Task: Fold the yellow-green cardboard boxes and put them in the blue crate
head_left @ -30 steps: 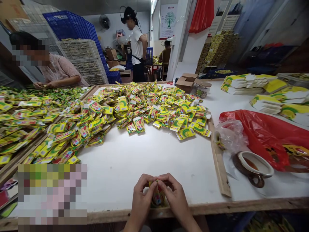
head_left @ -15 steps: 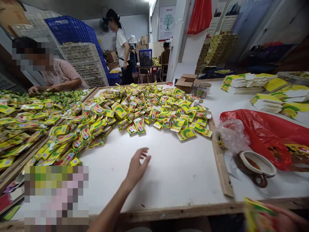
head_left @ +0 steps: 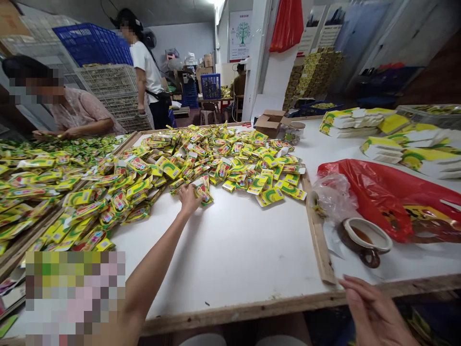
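My left hand (head_left: 189,199) reaches to the front edge of a heap of small yellow-and-green cartons (head_left: 169,166). Its fingers close on one small carton (head_left: 203,191), printed with red and green, at the table surface; part of the carton is covered by the fingers. At the lower right, my right hand (head_left: 374,307) hangs at the table's front edge with nothing in it. Its fingers are stretched out and the thumb stands apart.
A wooden strip (head_left: 319,235) borders the white table top (head_left: 245,250). To its right are a brown mug (head_left: 365,240), a red plastic bag (head_left: 363,187) and flat carton stacks (head_left: 356,120). A co-worker (head_left: 81,108) sits at the left; another person (head_left: 149,72) stands behind.
My left hand has moved forward and closed on a carton at the heap. My right hand has let go of a yellow-green carton and come up toward the table edge. The standing person has shifted left.
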The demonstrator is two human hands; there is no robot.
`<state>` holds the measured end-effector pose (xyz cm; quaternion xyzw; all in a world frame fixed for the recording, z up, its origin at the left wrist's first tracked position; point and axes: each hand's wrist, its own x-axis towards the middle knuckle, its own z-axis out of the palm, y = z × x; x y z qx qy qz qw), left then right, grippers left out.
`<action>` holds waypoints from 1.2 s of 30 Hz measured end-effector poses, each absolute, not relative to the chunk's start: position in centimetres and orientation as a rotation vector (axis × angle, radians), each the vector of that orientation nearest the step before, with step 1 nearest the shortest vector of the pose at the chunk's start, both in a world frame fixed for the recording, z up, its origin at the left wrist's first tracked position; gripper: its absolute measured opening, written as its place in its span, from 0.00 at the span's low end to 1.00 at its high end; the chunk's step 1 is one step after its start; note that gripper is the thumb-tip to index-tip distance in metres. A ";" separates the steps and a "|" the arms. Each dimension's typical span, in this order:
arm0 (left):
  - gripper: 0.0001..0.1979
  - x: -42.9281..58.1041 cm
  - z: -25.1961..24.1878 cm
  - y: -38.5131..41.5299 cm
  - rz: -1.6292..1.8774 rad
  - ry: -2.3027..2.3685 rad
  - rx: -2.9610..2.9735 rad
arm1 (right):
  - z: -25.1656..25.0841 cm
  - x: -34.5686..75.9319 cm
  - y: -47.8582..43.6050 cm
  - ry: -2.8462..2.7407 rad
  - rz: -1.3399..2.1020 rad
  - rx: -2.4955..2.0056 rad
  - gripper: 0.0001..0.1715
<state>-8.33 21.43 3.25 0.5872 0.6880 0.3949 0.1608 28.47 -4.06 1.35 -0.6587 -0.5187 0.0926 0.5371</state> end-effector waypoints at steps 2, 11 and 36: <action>0.11 -7.6 3.5 18.7 1.157 1.857 1.697 | 1.3 26.2 -3.0 -1.297 0.285 -1.528 0.12; 0.11 -3.4 3.2 2.4 0.962 1.155 1.531 | 0.8 15.0 -0.9 -1.516 0.926 -1.274 0.16; 0.12 -0.2 0.4 -0.6 1.290 1.222 1.314 | 0.1 14.0 2.0 -1.516 1.141 -1.100 0.08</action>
